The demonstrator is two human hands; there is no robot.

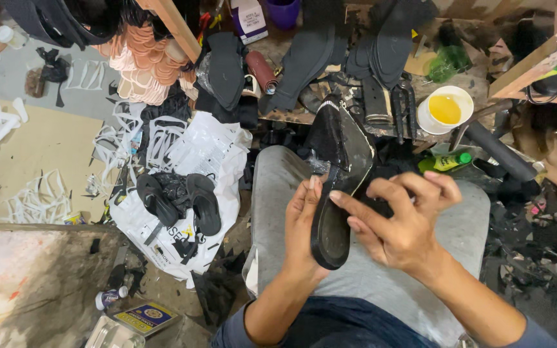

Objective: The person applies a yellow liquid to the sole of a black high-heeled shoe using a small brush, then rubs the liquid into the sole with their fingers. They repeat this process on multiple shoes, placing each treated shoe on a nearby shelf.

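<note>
Both hands hold a black shoe sole [336, 193] over the lap. Left hand [301, 229] is closed on its lower edge w/ a firm grip; right hand [401, 222] presses fingers on the sole's side. Cup of yellow glue [445, 109] stands on the desk beyond.

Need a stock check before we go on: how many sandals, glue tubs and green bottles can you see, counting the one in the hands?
Black sandals: 3, one held by the left hand and right hand, two on the white bag.
White tub of yellow liquid: 1
Green bottle: 1
Total: 5
</note>
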